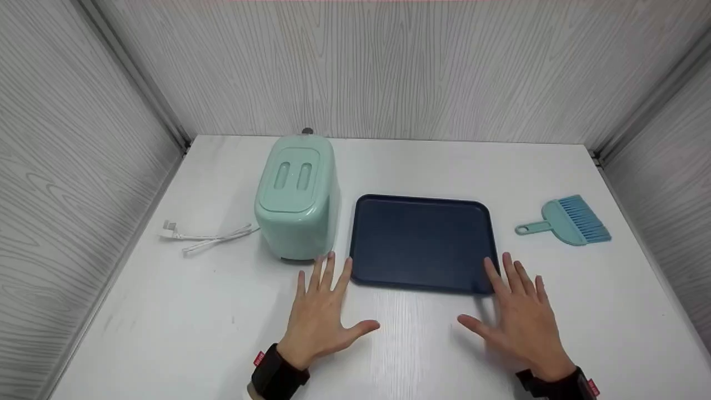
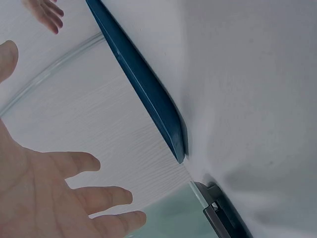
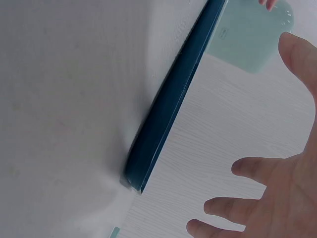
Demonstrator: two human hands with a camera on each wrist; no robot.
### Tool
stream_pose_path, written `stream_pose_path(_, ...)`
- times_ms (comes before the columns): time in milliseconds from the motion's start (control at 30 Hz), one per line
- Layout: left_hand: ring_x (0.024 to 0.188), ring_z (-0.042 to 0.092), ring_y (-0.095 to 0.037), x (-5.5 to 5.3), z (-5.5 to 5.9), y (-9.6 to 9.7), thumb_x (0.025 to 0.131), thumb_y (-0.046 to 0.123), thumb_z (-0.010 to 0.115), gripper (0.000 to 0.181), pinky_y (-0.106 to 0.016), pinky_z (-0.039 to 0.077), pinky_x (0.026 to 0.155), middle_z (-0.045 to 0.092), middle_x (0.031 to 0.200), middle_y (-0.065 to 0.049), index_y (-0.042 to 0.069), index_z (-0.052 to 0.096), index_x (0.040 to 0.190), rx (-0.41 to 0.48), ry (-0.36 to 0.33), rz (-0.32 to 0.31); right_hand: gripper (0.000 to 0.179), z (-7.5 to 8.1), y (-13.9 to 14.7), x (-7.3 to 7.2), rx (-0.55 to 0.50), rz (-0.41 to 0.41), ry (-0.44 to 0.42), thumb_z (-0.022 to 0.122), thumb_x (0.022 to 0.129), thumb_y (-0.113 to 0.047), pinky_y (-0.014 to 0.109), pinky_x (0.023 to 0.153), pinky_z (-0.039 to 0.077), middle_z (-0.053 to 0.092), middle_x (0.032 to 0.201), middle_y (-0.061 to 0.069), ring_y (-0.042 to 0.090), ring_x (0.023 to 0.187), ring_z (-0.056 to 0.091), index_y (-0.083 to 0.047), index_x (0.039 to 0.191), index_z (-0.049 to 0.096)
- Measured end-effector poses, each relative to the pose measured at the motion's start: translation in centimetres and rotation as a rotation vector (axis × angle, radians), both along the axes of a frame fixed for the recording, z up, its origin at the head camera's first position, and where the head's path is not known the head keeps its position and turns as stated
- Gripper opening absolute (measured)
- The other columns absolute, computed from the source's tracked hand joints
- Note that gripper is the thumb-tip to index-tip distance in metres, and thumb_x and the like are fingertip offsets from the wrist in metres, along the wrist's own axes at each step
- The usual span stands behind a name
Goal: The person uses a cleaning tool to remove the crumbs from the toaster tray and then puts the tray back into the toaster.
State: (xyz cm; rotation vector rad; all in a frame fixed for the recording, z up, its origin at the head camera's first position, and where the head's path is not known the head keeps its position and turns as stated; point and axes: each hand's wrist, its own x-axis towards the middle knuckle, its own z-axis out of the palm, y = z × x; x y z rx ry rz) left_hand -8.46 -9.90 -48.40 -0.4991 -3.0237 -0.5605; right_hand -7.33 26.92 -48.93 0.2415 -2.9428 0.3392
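Observation:
A dark blue rectangular tray (image 1: 425,244) lies flat on the white table. My left hand (image 1: 319,319) is spread with straight fingers near the tray's front left corner, palm down and holding nothing. Likewise spread, my right hand (image 1: 522,322) has its fingertips at the front right corner in the head view. Both wrist views show the tray's side wall, (image 2: 148,94) with the hand's fingers apart from it. Behind the left fingertips stands a mint green toaster (image 1: 297,194) with a lid on top.
A white power cord (image 1: 216,238) with its plug lies left of the toaster. On the right side of the table rests a small mint brush (image 1: 572,222) with blue bristles. Wood-grained panels (image 1: 389,72) enclose the table at the back and both sides.

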Motion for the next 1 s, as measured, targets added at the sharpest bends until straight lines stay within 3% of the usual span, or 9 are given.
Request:
stream_pose_path(467, 0.164, 0.02, -0.044, 0.1, 0.0, 0.0, 0.083, 0.083, 0.062, 0.115, -0.074, 0.023, 0.129, 0.023, 0.175, -0.021, 0.016, 0.027, 0.168, 0.017, -0.01, -0.003, 0.114, -0.2, -0.1, 0.3, 0.006, -0.018, -0.038, 0.071, 0.081, -0.079, 0.074, 0.127, 0.027, 0.029, 0.172, 0.026, 0.048, 0.156, 0.034, -0.012, 0.166, 0.034)
stream_pose_path(733, 0.162, 0.024, -0.045, 0.2, 0.0, -0.6, 0.083, 0.081, 0.065, 0.114, -0.073, 0.026, 0.129, 0.027, 0.174, -0.021, 0.013, 0.03, 0.167, 0.051, -0.007, 0.02, 0.112, -0.5, -0.9, 0.2, -0.021, -0.018, -0.027, 0.072, 0.082, -0.076, 0.071, 0.125, 0.033, 0.036, 0.168, 0.027, 0.047, 0.154, 0.039, -0.01, 0.165, 0.036)
stream_pose_path(833, 0.161, 0.028, -0.045, 0.3, 0.0, -1.1, 0.083, 0.08, 0.066, 0.114, -0.07, 0.03, 0.129, 0.031, 0.172, -0.023, 0.01, 0.032, 0.166, 0.067, 0.009, 0.05, 0.11, -0.6, -1.6, 0.2, -0.075, -0.006, 0.001, 0.075, 0.083, -0.071, 0.068, 0.125, 0.036, 0.039, 0.167, 0.025, 0.046, 0.153, 0.042, -0.008, 0.164, 0.037)
stream_pose_path(1000, 0.155, 0.041, -0.044, 0.5, -0.1, -2.1, 0.085, 0.078, 0.068, 0.112, -0.061, 0.043, 0.125, 0.043, 0.165, -0.025, 0.001, 0.038, 0.162, 0.115, 0.113, 0.088, 0.106, -0.9, -3.0, 0.0, -0.183, 0.013, 0.054, 0.081, 0.083, -0.063, 0.064, 0.119, 0.046, 0.045, 0.164, 0.022, 0.045, 0.147, 0.05, -0.007, 0.162, 0.04)
